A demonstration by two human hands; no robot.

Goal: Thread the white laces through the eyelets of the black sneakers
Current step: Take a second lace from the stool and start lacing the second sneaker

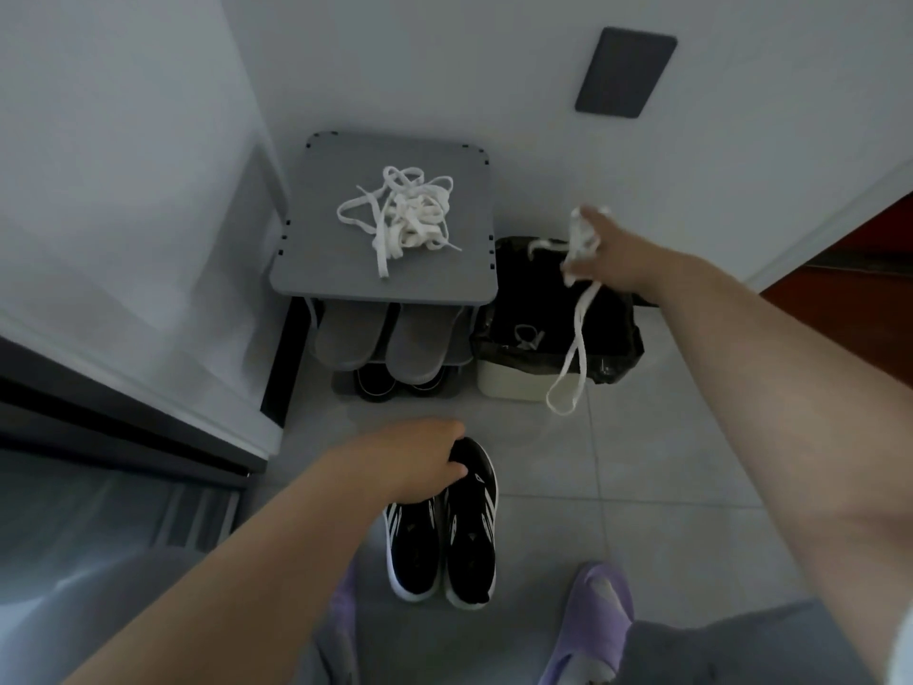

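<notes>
The left hand (pixel 420 457) hides the far ends of the two black sneakers (pixel 439 541) on the floor, gripping them there. The blurred right hand (pixel 617 259) clutches one white lace (pixel 575 338), which dangles in a loop. A tangle of laces (pixel 402 215), too knotted to count, lies on the grey rack (pixel 346 274), with two grey slippers (pixel 380 338) beneath.

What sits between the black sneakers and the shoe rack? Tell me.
Head view: only bare floor tiles, apart from the left hand gripping the far end of the sneakers.
</notes>
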